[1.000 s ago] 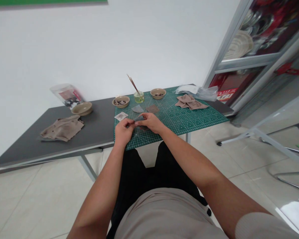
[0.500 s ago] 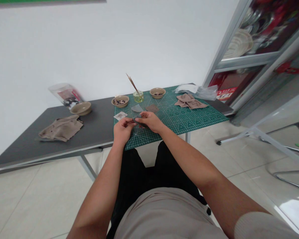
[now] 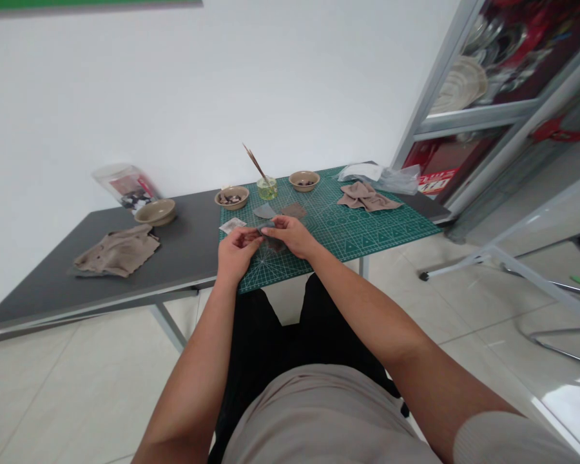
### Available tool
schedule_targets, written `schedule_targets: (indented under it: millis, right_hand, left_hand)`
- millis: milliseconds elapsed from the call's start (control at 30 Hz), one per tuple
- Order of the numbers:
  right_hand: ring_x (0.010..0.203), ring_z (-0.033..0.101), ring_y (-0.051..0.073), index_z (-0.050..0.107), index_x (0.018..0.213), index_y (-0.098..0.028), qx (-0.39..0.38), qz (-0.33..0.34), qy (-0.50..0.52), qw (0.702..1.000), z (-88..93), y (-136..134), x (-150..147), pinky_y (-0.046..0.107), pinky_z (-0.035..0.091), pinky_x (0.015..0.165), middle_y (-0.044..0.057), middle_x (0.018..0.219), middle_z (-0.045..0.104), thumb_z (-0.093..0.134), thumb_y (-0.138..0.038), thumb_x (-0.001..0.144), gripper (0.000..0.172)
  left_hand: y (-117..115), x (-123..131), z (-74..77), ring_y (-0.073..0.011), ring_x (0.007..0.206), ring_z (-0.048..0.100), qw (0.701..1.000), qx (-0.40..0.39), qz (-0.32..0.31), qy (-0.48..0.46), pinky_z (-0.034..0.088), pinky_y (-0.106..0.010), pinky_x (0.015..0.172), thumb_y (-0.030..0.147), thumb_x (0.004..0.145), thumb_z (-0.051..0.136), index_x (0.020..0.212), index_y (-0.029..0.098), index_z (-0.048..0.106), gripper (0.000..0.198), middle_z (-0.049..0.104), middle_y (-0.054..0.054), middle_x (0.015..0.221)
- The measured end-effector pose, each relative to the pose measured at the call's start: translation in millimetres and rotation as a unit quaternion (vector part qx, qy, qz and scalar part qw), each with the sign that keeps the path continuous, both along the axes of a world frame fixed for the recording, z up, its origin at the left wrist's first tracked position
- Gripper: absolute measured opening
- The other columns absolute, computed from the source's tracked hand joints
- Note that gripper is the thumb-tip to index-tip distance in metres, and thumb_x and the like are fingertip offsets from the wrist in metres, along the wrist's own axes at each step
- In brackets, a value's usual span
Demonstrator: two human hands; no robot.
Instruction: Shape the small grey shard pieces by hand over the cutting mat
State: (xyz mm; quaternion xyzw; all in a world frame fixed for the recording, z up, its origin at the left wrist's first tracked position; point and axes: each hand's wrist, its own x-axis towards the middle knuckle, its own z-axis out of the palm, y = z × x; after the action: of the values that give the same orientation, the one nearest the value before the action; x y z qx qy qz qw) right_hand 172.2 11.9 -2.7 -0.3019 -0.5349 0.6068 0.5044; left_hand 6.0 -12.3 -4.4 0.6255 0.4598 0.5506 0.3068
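Right hand [image 3: 297,238] pinches grey piece [image 3: 267,227], bowl [image 3: 303,189] beyond holding dark bits [image 3: 305,183].

Held piece [image 3: 267,226]: dark grey
Cutting mat [image 3: 338,225]: green; pale grid, circles, triangles, radiating lines
Tabletop [image 3: 193,233]: dark grey, paler front edge
Left bowl [image 3: 155,217]: tan
Middle bowl [image 3: 232,205]: tan; bits [image 3: 231,198] dark brown and whitish
Right bowl [image 3: 305,187]: tan; dark contents [image 3: 305,183]
Jar [image 3: 267,191]: clear yellow-green
Sticks [image 3: 254,163]: brown
Rounded patch [image 3: 265,211]: pale blue-grey
Angular patch [image 3: 294,210]: brown
Square packet [image 3: 232,225]: white, greyish-brown mottling
Left cloth [image 3: 118,250]: taupe
Right cloth [image 3: 366,197]: pinkish brown
Wall [image 3: 270,77]: white
Board [image 3: 87,5]: green, greyish lower edge
Floor [image 3: 53,386]: cream tiles, darker joint lines
Trousers [image 3: 252,335]: black
Shirt [image 3: 323,419]: beige-grey
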Motion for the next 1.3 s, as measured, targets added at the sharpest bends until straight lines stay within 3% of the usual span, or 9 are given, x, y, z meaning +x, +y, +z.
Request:
schedule_targets:
  millis: [200,700,933,1133,1300]
  right_hand:
    - [0.061,0.056,0.009,0.058,0.080,-0.018,0.017,-0.010,0.017,1.000,-0.7,0.1,-0.4,0.021,0.046,0.057,-0.005,0.069,0.061,0.081,-0.036,0.064,0.034]
    - [0.054,0.058,0.012,0.051,0.085,-0.020,-0.001,-0.024,-0.009,1.000,-8.0,5.9,-4.1,0.023,0.048,0.050,-0.004,0.068,0.062,0.072,-0.038,0.072,0.031]
    - [0.059,0.056,0.009,0.059,0.080,-0.016,-0.003,-0.029,0.006,1.000,-3.3,3.3,-2.6,0.022,0.047,0.058,-0.003,0.070,0.063,0.078,-0.028,0.065,0.028]
    - [0.054,0.052,0.008,0.064,0.081,-0.014,-0.020,-0.019,-0.025,0.999,-3.3,3.8,-1.7,0.020,0.041,0.051,-0.003,0.065,0.062,0.076,-0.029,0.069,0.023]
    - [0.055,0.054,0.009,0.066,0.087,-0.014,-0.005,0.003,-0.027,1.000,-5.5,5.0,-2.6,0.021,0.043,0.052,-0.001,0.069,0.065,0.073,-0.033,0.074,0.024]
  left_hand:
    - [-0.2,-2.3,3.8,-0.0139,0.070,0.062,0.999,0.003,0.009,0.045,0.050,-0.028,0.072,0.036,0.074,0.067,0.089,0.019,0.073,0.023,0.071,-0.001,0.080]
    - [-1.7,1.2,1.8,-0.0136,0.068,0.060,0.995,-0.009,0.046,0.089,0.046,-0.026,0.066,0.034,0.076,0.065,0.088,0.018,0.071,0.021,0.070,0.000,0.076]
    - [-0.4,-0.7,2.7,-0.0144,0.070,0.060,0.995,-0.017,0.039,0.092,0.046,-0.026,0.069,0.034,0.076,0.065,0.090,0.018,0.071,0.022,0.069,0.000,0.077]
    - [-3.5,1.3,3.6,-0.0158,0.073,0.059,0.985,-0.004,0.045,0.165,0.045,-0.027,0.071,0.027,0.078,0.060,0.085,0.019,0.069,0.015,0.069,0.000,0.077]
    - [-5.6,2.5,4.4,-0.0160,0.073,0.059,0.983,0.010,0.075,0.170,0.044,-0.027,0.071,0.028,0.080,0.060,0.085,0.019,0.069,0.014,0.070,0.000,0.080]
